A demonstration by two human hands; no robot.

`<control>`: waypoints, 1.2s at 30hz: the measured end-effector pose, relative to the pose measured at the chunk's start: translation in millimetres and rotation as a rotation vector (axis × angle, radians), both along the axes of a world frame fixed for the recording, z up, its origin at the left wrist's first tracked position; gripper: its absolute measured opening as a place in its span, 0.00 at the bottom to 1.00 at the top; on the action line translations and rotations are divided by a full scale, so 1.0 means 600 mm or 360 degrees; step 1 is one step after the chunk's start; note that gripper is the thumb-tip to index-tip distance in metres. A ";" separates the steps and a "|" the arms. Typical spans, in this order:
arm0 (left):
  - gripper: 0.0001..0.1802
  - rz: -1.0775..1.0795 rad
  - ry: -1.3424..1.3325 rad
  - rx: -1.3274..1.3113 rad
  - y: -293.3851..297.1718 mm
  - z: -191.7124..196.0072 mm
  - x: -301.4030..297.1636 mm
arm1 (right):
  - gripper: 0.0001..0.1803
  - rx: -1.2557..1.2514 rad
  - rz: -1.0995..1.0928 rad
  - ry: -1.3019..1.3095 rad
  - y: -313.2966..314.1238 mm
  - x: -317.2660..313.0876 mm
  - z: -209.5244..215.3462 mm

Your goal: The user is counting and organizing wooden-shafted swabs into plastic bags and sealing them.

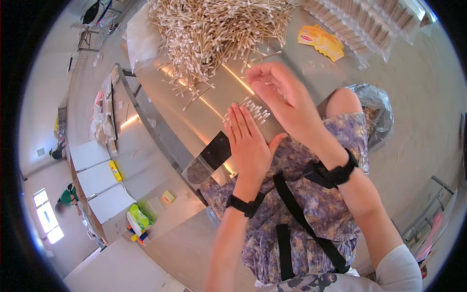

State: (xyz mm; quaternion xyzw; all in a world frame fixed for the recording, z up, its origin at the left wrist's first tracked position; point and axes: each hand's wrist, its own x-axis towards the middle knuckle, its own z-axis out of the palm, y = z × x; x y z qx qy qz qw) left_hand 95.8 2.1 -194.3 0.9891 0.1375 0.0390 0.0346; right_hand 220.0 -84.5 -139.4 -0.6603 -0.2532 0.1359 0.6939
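Note:
A small bundle of cotton swabs [259, 113] lies on the metal table with its white tips together. My left hand [250, 146] rests flat against it, fingers straight and thumb spread. Just to the right, my right hand [294, 104] is raised over the table with loosely curved fingers and nothing visible in it. Beyond both hands is a big heap of loose cotton swabs [219, 36], with stray ones along its near edge. A black flat piece [217, 150] sits left of my left wrist, beside clear plastic film [197, 170].
Yellow printed cards [321, 43] lie fanned out at the far right, near clear bags packed with swabs [362, 22]. A clear plastic bag [384, 117] stands right of my knee. Another metal table [146, 165] on the left holds a yellow box [116, 171]. People work farther off.

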 end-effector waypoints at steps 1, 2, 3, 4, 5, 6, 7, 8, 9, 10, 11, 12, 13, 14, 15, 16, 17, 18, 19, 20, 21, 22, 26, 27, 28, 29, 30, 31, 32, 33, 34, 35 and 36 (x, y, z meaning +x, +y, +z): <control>0.58 -0.0036 -0.0019 -0.0013 0.005 -0.001 0.003 | 0.14 0.0106 -0.0052 0.0188 0.011 0.000 -0.027; 0.58 -0.0032 -0.0020 -0.0022 0.009 -0.004 0.007 | 0.14 0.0097 -0.0049 0.0188 0.014 -0.001 -0.051; 0.58 -0.0059 -0.0027 -0.0056 0.012 -0.005 0.012 | 0.14 0.0090 -0.0081 0.0297 0.011 -0.001 -0.074; 0.58 -0.0079 -0.0025 -0.0074 0.021 -0.002 0.011 | 0.14 0.0097 -0.0105 0.0416 0.015 -0.002 -0.077; 0.58 -0.0071 -0.0017 -0.0070 0.027 0.002 0.011 | 0.14 0.0101 -0.0097 0.0425 0.018 -0.005 -0.081; 0.57 -0.0075 -0.0011 -0.0122 0.033 0.005 0.011 | 0.17 0.0173 -0.0072 0.0495 0.019 -0.010 -0.084; 0.56 -0.0085 -0.0009 -0.0181 0.036 0.005 0.013 | 0.21 0.0240 -0.0053 0.0560 0.020 -0.010 -0.086; 0.56 -0.0085 -0.0005 -0.0186 0.040 0.004 0.010 | 0.21 0.0235 -0.0054 0.0565 0.021 -0.008 -0.090; 0.51 0.0043 -0.0225 -0.0534 0.042 0.003 0.004 | 0.21 0.0304 -0.0060 0.0604 0.021 -0.007 -0.094; 0.45 0.0172 -0.0441 -0.0879 0.043 0.004 0.000 | 0.22 0.0374 -0.0070 0.0647 0.021 -0.005 -0.096; 0.45 0.0171 -0.0432 -0.0886 0.043 0.005 -0.001 | 0.22 0.0368 -0.0077 0.0654 0.021 -0.002 -0.098; 0.42 0.0384 -0.0833 -0.1283 0.043 0.006 -0.002 | 0.24 0.0396 -0.0068 0.0637 0.020 0.004 -0.099; 0.38 0.0606 -0.1237 -0.1675 0.041 0.005 0.000 | 0.26 0.0422 -0.0059 0.0618 0.019 0.007 -0.102; 0.38 0.0611 -0.1229 -0.1674 0.043 0.005 0.000 | 0.26 0.0420 -0.0061 0.0626 0.025 0.003 -0.102; 0.37 0.0730 -0.1419 -0.1915 0.045 0.004 0.004 | 0.28 0.0413 -0.0056 0.0598 0.033 -0.002 -0.101; 0.36 0.0854 -0.1612 -0.2146 0.049 0.002 0.007 | 0.30 0.0411 -0.0045 0.0575 0.044 -0.009 -0.102; 0.36 0.0861 -0.1609 -0.2137 0.050 0.001 0.011 | 0.30 0.0413 -0.0040 0.0584 0.054 -0.017 -0.103; 0.36 0.0793 -0.1600 -0.2197 0.048 -0.001 0.016 | 0.30 0.0413 -0.0019 0.0620 0.064 -0.027 -0.103; 0.37 0.0717 -0.1592 -0.2283 0.040 -0.004 0.027 | 0.31 0.0396 -0.0009 0.0639 0.063 -0.029 -0.104; 0.37 0.0717 -0.1592 -0.2299 0.032 -0.004 0.034 | 0.31 0.0384 -0.0015 0.0632 0.061 -0.027 -0.105; 0.37 0.0725 -0.1580 -0.2336 0.024 -0.001 0.042 | 0.31 0.0400 -0.0017 0.0638 0.058 -0.025 -0.106; 0.37 0.0735 -0.1566 -0.2357 0.022 0.002 0.044 | 0.31 0.0427 -0.0013 0.0654 0.059 -0.026 -0.106; 0.38 0.0835 -0.1706 -0.2320 0.043 0.002 0.046 | 0.32 0.0511 -0.0079 0.0704 0.062 -0.010 -0.112; 0.38 0.0811 -0.1718 -0.2338 0.045 0.004 0.049 | 0.32 0.0509 -0.0059 0.0672 0.067 -0.010 -0.116; 0.39 0.0789 -0.1733 -0.2358 0.045 0.005 0.052 | 0.32 0.0505 -0.0037 0.0638 0.072 -0.010 -0.116; 0.39 0.0792 -0.1730 -0.2359 0.043 0.005 0.051 | 0.32 0.0503 -0.0038 0.0641 0.074 -0.016 -0.115; 0.39 0.0745 -0.1605 -0.2334 0.038 0.005 0.051 | 0.33 0.0483 0.0014 0.0657 0.074 -0.027 -0.112; 0.40 0.0692 -0.1482 -0.2313 0.034 0.003 0.052 | 0.33 0.0461 0.0062 0.0665 0.073 -0.031 -0.111; 0.40 0.0688 -0.1481 -0.2319 0.031 0.002 0.052 | 0.33 0.0459 0.0057 0.0662 0.069 -0.029 -0.113; 0.40 0.0689 -0.1492 -0.2348 0.028 0.001 0.051 | 0.33 0.0516 0.0052 0.0744 0.064 -0.026 -0.115; 0.40 0.0691 -0.1501 -0.2367 0.029 0.001 0.049 | 0.33 0.0582 0.0051 0.0832 0.062 -0.025 -0.114; 0.40 0.0688 -0.1498 -0.2362 0.034 0.001 0.047 | 0.33 0.0589 0.0049 0.0834 0.061 -0.021 -0.114; 0.40 0.0689 -0.1532 -0.2353 0.043 0.000 0.047 | 0.34 0.0579 0.0048 0.0774 0.060 -0.014 -0.115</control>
